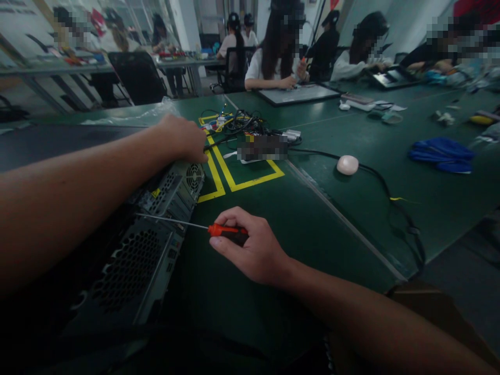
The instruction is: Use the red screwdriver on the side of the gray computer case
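Note:
A desktop computer case (128,271) lies on the table at left, with its perforated metal back panel and round fan grille towards the right. In my right hand (260,247) is a screwdriver (228,232) with an orange and black handle. Its long thin shaft points left, and the tip reaches the back panel, though I cannot see whether it sits in a screw. My left hand (183,138) is closed at the far corner of the case, above the fan grille. The fingers curl downward, and what they grip is hidden. My left forearm covers part of the case.
Beyond the case lies a tangle of cables (246,124) beside yellow tape marks (255,183). A pale round object (347,165) sits along a black cable. Blue cloth (441,154) lies at right. Several people work across the green table (312,245), one over a flat panel (299,94).

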`<control>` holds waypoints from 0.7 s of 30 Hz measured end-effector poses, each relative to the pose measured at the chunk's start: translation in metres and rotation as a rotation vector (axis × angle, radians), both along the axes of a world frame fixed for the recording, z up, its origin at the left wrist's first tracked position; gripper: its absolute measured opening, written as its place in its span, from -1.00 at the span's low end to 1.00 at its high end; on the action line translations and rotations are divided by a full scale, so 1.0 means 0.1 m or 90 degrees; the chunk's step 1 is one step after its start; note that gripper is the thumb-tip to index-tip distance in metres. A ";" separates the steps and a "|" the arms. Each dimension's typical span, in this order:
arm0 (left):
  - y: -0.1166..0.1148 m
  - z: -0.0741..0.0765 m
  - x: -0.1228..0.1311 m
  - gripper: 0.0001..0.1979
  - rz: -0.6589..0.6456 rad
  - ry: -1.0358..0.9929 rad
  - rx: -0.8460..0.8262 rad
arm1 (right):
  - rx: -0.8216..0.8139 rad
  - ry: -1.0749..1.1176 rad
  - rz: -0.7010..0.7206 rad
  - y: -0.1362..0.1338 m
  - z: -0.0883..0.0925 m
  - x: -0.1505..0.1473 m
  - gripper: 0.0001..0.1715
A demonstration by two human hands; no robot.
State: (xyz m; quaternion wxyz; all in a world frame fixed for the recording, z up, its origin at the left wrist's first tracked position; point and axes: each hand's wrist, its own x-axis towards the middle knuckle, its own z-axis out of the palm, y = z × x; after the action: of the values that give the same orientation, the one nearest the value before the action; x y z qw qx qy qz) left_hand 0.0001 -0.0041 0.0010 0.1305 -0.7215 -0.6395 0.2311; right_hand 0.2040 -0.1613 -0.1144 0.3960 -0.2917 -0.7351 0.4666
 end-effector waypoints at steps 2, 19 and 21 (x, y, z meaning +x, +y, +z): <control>0.01 -0.01 -0.01 -0.27 -0.003 0.002 0.002 | -0.001 -0.003 0.000 0.00 0.00 0.00 -0.82; 0.00 0.00 -0.01 -0.28 -0.004 -0.007 -0.003 | -0.002 -0.001 -0.001 -0.01 0.00 0.00 -0.81; 0.00 0.00 -0.01 -0.28 -0.011 -0.027 -0.003 | -0.001 -0.002 -0.003 -0.01 0.00 0.00 -0.81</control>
State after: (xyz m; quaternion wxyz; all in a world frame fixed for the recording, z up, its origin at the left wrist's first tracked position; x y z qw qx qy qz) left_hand -0.0009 -0.0041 0.0008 0.1170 -0.7322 -0.6352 0.2162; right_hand 0.2040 -0.1619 -0.1143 0.3959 -0.2946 -0.7344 0.4660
